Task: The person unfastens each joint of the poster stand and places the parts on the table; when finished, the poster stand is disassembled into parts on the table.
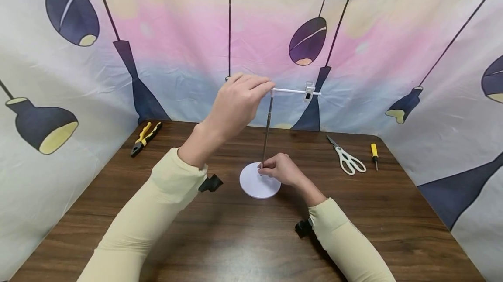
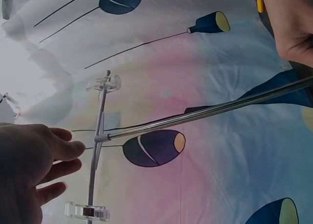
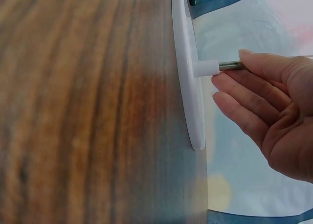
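A small display stand has a round white base (image 1: pixel 251 188), a thin metal pole (image 1: pixel 268 125) and a white crossbar (image 1: pixel 288 91) on top. Clear plastic clips sit on the crossbar, one clip (image 2: pixel 105 83) near each end in the left wrist view. My left hand (image 1: pixel 239 101) is up by the middle of the crossbar; the left wrist view shows its loosely bent fingers (image 2: pixel 61 168) just short of the bar, holding nothing. Low on the pole, my right hand (image 1: pixel 284 169) pinches the metal between thumb and fingers, just above the white socket (image 3: pixel 206 68) of the base.
Yellow-and-black pliers (image 1: pixel 144 139) lie at the table's back left. White-handled scissors (image 1: pixel 347 159) and a yellow screwdriver (image 1: pixel 374 155) lie at the right. A patterned cloth (image 1: pixel 188 46) hangs behind the brown wooden table (image 1: pixel 243 238).
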Available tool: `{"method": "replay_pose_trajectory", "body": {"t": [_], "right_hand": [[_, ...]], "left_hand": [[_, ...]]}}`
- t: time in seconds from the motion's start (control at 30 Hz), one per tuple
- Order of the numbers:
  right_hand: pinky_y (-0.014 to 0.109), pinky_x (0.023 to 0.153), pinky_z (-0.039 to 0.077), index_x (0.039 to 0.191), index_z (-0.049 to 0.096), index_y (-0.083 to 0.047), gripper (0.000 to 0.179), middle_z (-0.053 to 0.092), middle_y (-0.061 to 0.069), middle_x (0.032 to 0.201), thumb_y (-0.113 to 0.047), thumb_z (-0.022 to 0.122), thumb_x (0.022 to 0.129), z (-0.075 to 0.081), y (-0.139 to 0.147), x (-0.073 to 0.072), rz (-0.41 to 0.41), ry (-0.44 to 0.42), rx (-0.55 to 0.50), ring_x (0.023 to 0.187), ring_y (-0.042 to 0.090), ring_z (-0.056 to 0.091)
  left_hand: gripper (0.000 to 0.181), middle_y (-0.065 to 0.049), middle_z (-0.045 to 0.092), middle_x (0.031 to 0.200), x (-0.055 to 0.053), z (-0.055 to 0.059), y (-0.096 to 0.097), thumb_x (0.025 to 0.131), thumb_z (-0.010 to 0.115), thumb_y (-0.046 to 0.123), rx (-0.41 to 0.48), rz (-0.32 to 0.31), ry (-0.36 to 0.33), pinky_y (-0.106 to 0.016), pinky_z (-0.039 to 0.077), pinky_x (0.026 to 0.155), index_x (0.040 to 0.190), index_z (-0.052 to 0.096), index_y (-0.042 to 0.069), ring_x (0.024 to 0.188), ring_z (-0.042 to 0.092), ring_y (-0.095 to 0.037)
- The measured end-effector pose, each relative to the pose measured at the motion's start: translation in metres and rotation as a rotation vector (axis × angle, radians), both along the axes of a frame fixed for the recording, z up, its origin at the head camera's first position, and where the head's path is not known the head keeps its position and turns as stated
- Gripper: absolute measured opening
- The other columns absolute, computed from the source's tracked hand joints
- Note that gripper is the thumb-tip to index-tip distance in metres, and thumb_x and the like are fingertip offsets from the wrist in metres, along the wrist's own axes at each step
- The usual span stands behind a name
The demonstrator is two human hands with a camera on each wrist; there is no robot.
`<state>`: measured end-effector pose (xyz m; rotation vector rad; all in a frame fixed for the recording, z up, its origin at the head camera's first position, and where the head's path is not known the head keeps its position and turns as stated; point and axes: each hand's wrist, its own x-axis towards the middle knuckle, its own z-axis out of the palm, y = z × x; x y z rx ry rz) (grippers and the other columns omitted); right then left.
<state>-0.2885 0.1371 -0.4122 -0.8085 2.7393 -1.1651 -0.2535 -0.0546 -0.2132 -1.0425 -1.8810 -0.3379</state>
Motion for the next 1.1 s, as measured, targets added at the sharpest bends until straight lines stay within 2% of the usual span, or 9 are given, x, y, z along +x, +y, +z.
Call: {"method": "replay_pose_trajectory", "body": {"t": [0.17, 0.23, 0.3, 0.43, 0.67, 0.9, 0.97, 1.1], "right_hand": [[0.021, 0.061, 0.053, 0.097, 0.081, -0.008, 0.009, 0.076, 0.001, 0.090, -0.012, 0.076, 0.090, 0.002, 0.002, 0.000, 0.008, 0.005, 0.004, 0.074, 0.006, 0.063], [0.022, 0.061, 0.053, 0.098, 0.081, -0.007, 0.010, 0.076, 0.002, 0.091, -0.012, 0.076, 0.090, 0.002, 0.002, 0.000, 0.015, 0.009, 0.004, 0.074, 0.006, 0.063], [0.022, 0.061, 0.053, 0.098, 0.081, -0.007, 0.010, 0.076, 0.002, 0.091, -0.012, 0.076, 0.090, 0.003, 0.003, 0.000, 0.023, 0.016, 0.004, 0.074, 0.006, 0.063], [0.021, 0.061, 0.053, 0.097, 0.081, -0.007, 0.010, 0.076, 0.001, 0.090, -0.012, 0.075, 0.091, 0.001, 0.003, -0.001, 0.044, 0.032, 0.005, 0.073, 0.005, 0.064], [0.020, 0.060, 0.052, 0.096, 0.081, -0.006, 0.010, 0.076, 0.001, 0.090, -0.012, 0.076, 0.090, 0.000, 0.002, -0.002, 0.046, 0.053, 0.006, 0.073, 0.004, 0.063], [0.020, 0.060, 0.052, 0.096, 0.081, -0.006, 0.010, 0.076, 0.002, 0.089, -0.012, 0.075, 0.091, 0.000, 0.002, -0.003, 0.044, 0.048, 0.009, 0.073, 0.004, 0.063], [0.020, 0.060, 0.052, 0.096, 0.081, -0.006, 0.009, 0.076, 0.001, 0.089, -0.012, 0.075, 0.091, 0.000, 0.002, -0.003, 0.036, 0.042, 0.011, 0.072, 0.004, 0.063], [0.020, 0.060, 0.051, 0.096, 0.081, -0.007, 0.009, 0.076, 0.001, 0.088, -0.012, 0.076, 0.090, -0.001, 0.003, -0.003, 0.027, 0.036, 0.010, 0.072, 0.004, 0.063]], "left_hand": [[0.023, -0.009, 0.071, 0.120, 0.003, 0.015, 0.005, 0.100, 0.060, 0.006, -0.062, 0.021, -0.257, -0.041, 0.056, 0.087, 0.121, 0.070, 0.004, 0.111, 0.065, -0.027], [0.025, -0.009, 0.068, 0.124, 0.003, 0.022, 0.008, 0.100, 0.062, 0.011, -0.123, 0.060, -0.316, -0.040, 0.054, 0.090, 0.124, 0.067, 0.005, 0.115, 0.062, -0.027], [0.027, -0.011, 0.065, 0.127, 0.001, 0.027, 0.012, 0.101, 0.062, 0.016, -0.194, 0.121, -0.322, -0.040, 0.048, 0.100, 0.125, 0.066, 0.004, 0.120, 0.058, -0.029], [0.029, -0.012, 0.063, 0.129, -0.001, 0.032, 0.018, 0.103, 0.059, 0.021, -0.292, 0.227, -0.286, -0.040, 0.033, 0.113, 0.125, 0.066, 0.004, 0.127, 0.052, -0.031], [0.024, -0.003, 0.066, 0.103, -0.003, 0.031, 0.023, 0.105, 0.054, 0.022, -0.278, 0.299, -0.360, -0.045, 0.036, 0.105, 0.114, 0.075, 0.016, 0.112, 0.057, -0.027], [0.024, -0.002, 0.065, 0.094, -0.007, 0.026, 0.023, 0.105, 0.054, 0.023, -0.253, 0.309, -0.375, -0.047, 0.036, 0.102, 0.112, 0.076, 0.017, 0.105, 0.059, -0.027], [0.023, -0.003, 0.065, 0.094, -0.008, 0.025, 0.024, 0.105, 0.055, 0.021, -0.249, 0.293, -0.370, -0.046, 0.039, 0.099, 0.112, 0.076, 0.016, 0.104, 0.060, -0.027], [0.022, -0.007, 0.066, 0.089, -0.012, 0.024, 0.025, 0.104, 0.056, 0.016, -0.241, 0.244, -0.362, -0.043, 0.048, 0.087, 0.106, 0.077, 0.011, 0.094, 0.061, -0.030]]}}
